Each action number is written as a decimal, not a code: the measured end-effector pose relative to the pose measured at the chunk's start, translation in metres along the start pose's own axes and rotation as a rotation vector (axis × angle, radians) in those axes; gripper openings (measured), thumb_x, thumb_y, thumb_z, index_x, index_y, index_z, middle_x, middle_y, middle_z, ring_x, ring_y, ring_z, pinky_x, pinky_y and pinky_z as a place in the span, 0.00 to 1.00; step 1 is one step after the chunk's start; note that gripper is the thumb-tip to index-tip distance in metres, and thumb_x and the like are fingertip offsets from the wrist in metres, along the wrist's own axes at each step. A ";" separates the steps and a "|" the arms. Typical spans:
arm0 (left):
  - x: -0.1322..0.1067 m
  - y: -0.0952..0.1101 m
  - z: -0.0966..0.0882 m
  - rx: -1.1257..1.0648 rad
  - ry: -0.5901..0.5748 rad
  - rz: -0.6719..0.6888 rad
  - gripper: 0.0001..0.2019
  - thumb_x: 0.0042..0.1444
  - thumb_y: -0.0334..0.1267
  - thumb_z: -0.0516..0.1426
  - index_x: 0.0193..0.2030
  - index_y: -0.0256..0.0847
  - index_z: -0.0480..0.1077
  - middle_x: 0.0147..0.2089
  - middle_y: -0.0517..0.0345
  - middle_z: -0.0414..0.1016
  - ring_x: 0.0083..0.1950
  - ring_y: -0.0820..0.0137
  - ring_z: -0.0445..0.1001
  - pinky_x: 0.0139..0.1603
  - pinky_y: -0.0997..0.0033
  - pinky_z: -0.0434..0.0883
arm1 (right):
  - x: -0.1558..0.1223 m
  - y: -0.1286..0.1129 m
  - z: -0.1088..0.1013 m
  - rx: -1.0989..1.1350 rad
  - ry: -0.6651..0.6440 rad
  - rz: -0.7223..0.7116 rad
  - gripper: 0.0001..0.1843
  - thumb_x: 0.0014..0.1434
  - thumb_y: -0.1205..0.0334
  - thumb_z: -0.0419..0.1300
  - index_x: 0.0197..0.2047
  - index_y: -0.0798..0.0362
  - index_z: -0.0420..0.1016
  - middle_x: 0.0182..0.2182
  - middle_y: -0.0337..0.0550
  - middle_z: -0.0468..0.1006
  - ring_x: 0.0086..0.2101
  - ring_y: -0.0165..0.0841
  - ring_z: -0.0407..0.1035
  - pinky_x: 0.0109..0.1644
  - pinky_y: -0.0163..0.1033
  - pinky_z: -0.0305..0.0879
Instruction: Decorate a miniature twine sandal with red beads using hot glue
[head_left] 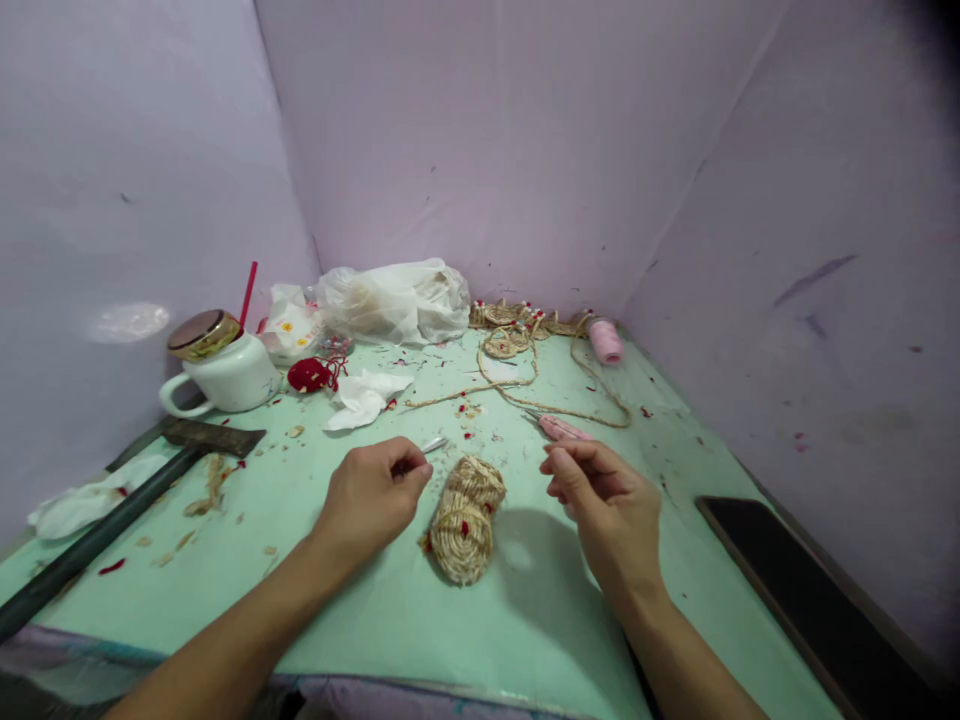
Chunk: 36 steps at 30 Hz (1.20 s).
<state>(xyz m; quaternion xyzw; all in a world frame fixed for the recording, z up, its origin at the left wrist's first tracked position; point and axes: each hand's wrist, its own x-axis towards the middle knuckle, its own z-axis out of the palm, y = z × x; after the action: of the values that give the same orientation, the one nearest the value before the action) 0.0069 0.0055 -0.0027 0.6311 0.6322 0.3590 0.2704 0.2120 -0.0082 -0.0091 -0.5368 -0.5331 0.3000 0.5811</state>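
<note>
A pale green worktop sits boxed in by lilac walls. Your left hand pinches a small metal tool between thumb and forefinger. Your right hand has its fingers pressed together at the tips. The straw bundle lies on the worktop between your hands.

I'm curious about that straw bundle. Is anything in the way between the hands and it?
Nothing visible. The straw bundle lies between both hands on the green table. The left hand, pinching a small silver tool, is right beside it; the right hand is a little farther off.
</note>
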 end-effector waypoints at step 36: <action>-0.001 0.003 0.013 -0.148 -0.347 0.058 0.12 0.48 0.42 0.54 0.35 0.36 0.70 0.30 0.56 0.71 0.27 0.72 0.65 0.30 0.72 0.63 | -0.016 0.012 0.025 0.540 -0.358 0.600 0.13 0.43 0.59 0.67 0.32 0.56 0.73 0.26 0.43 0.76 0.28 0.36 0.70 0.33 0.39 0.65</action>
<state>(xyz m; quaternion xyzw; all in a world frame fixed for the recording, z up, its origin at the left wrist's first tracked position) 0.0192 0.0061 -0.0082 0.6798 0.5295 0.2982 0.4106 0.1868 -0.0124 -0.0284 -0.4362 -0.3486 0.6722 0.4861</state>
